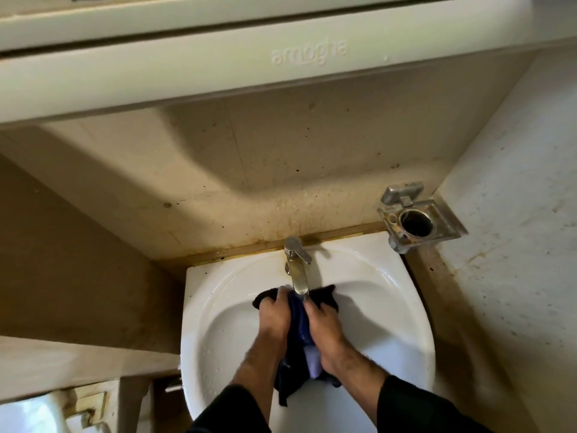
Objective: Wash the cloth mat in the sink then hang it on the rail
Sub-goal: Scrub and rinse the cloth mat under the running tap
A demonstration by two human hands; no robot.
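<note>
Head view looks down into a white ceramic sink (390, 307) fixed against a stained beige wall (281, 170). Over the middle of the basin, just under the spout of the chrome single-lever tap (296, 270), both hands hold a dark blue, wet cloth mat (298, 320) bunched between them. The left hand (274, 317) curls its fingers around the left part of the mat, and a dark corner of the fabric sticks out beyond its knuckles toward the back rim. The right hand (321, 323) grips the right part in the same way, with another dark corner showing behind it. The two hands are close together, the mat squeezed in the narrow space between the palms. A long fold of the mat hangs down between the wrists toward the front edge of the sink, with a paler, lilac patch beside the right wrist. Near the back right corner of the sink, a square metal holder with a round hole (418, 220) is mounted on the wall.
</note>
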